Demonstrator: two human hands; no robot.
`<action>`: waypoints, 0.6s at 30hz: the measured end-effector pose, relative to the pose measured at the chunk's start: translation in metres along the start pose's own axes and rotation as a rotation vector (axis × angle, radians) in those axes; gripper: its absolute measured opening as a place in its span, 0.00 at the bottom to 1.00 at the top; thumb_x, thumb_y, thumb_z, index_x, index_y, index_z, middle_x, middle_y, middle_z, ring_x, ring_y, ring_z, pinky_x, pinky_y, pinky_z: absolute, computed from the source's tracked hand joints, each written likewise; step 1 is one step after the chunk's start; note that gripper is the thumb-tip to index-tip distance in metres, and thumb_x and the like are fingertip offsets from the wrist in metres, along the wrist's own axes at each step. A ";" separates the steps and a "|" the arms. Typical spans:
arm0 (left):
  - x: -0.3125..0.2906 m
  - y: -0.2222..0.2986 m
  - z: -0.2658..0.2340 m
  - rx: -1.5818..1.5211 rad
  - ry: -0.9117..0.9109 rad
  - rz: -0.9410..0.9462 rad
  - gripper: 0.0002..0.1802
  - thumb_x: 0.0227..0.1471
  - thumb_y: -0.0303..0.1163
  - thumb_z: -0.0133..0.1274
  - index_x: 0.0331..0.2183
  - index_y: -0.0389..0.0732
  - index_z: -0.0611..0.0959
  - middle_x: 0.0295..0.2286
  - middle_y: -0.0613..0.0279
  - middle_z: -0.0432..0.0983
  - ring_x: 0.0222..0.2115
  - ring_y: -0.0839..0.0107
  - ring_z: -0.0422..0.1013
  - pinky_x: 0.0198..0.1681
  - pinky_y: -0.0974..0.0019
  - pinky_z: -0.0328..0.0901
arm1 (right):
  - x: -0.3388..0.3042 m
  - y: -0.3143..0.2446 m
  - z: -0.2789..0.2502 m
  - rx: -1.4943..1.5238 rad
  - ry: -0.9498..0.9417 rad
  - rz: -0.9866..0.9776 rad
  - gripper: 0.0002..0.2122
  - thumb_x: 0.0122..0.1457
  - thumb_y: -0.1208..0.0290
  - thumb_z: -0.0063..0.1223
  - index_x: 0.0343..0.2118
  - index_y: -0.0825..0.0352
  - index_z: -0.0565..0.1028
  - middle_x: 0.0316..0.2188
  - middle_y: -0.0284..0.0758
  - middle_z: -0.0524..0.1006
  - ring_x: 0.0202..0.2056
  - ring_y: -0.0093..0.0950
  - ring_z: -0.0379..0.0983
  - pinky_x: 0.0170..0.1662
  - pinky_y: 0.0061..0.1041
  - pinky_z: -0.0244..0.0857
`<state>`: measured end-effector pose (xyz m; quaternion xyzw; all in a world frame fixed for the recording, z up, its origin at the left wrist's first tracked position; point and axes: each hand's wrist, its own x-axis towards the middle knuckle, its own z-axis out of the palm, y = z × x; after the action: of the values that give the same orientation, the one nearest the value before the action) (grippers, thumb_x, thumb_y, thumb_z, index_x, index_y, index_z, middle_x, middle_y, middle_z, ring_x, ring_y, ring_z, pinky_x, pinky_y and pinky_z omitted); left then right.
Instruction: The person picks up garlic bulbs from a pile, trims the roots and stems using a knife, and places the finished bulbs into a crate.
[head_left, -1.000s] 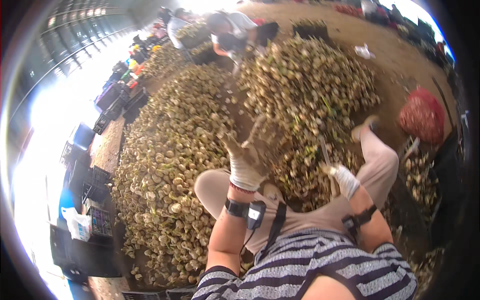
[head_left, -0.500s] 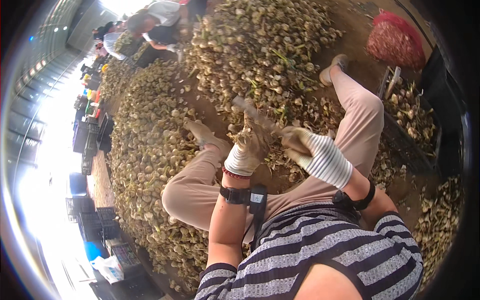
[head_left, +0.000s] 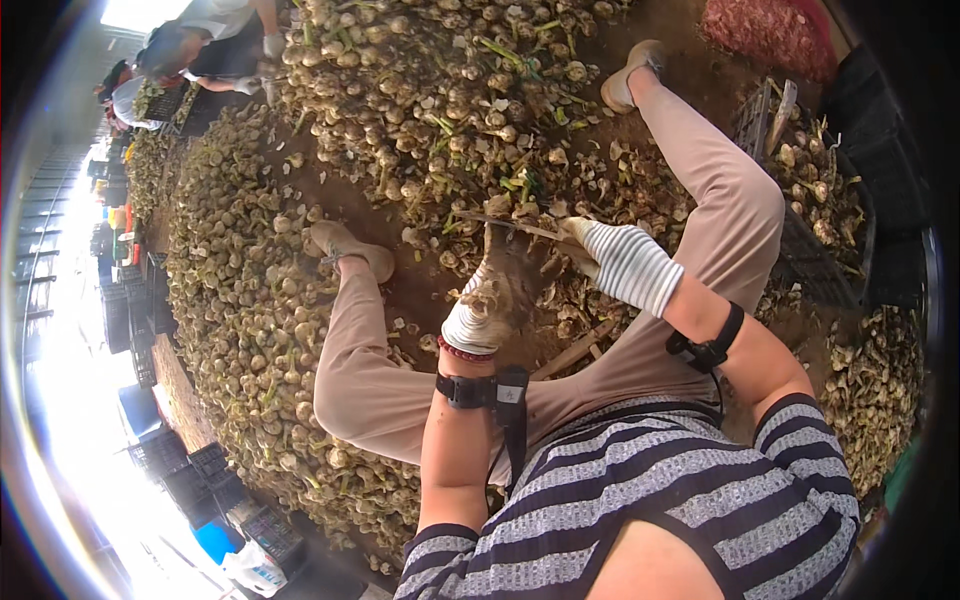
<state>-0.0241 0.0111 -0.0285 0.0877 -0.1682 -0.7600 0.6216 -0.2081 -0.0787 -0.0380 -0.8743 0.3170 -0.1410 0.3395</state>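
Note:
My left hand [head_left: 500, 300], in a soiled white-cuffed glove, is closed around garlic; the fingers hide most of it, and papery bits cling near the cuff. My right hand [head_left: 608, 258], in a striped white glove, grips a knife [head_left: 510, 225]. Its thin blade points left and lies across the top of my left hand's grip. Beneath and beyond both hands, trimmed stalks and loose skins [head_left: 575, 300] litter the ground between my legs. A big heap of garlic bulbs [head_left: 430, 100] rises just ahead of the knife.
Another garlic heap [head_left: 250, 330] spreads along my left. At right stands a black crate [head_left: 815, 265] holding garlic bulbs [head_left: 805, 185]; a red mesh sack [head_left: 765, 35] lies beyond. A wooden piece [head_left: 575, 350] rests between my legs. Other people [head_left: 185, 50] work at the far left.
The view has shifted, so the heaps and people sit farther left and higher. The knife blade has levelled out and settled across the top of my left hand's grip.

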 end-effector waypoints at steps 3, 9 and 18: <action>-0.001 0.011 -0.005 0.053 0.046 -0.047 0.50 0.47 0.47 0.58 0.63 0.58 0.46 0.60 0.56 0.47 0.61 0.54 0.46 0.62 0.48 0.46 | 0.015 -0.014 -0.016 -0.142 -0.115 0.231 0.12 0.56 0.69 0.49 0.39 0.72 0.67 0.33 0.52 0.76 0.36 0.45 0.74 0.37 0.40 0.69; 0.018 0.015 0.006 0.310 0.164 -0.024 0.65 0.29 0.75 0.54 0.62 0.66 0.40 0.62 0.51 0.42 0.60 0.50 0.45 0.60 0.45 0.45 | 0.001 0.024 -0.014 -0.058 0.142 0.468 0.17 0.57 0.67 0.48 0.43 0.75 0.67 0.35 0.54 0.75 0.39 0.48 0.72 0.42 0.38 0.68; 0.014 -0.005 -0.011 0.654 0.269 0.084 0.60 0.44 0.65 0.51 0.60 0.63 0.26 0.59 0.53 0.51 0.57 0.65 0.54 0.60 0.57 0.51 | -0.024 -0.050 0.018 -0.095 0.226 0.212 0.12 0.55 0.70 0.49 0.40 0.70 0.67 0.28 0.48 0.76 0.29 0.46 0.75 0.32 0.39 0.70</action>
<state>-0.0280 -0.0029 -0.0392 0.3744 -0.3230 -0.6212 0.6080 -0.1954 -0.0254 -0.0174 -0.8296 0.4497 -0.1869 0.2730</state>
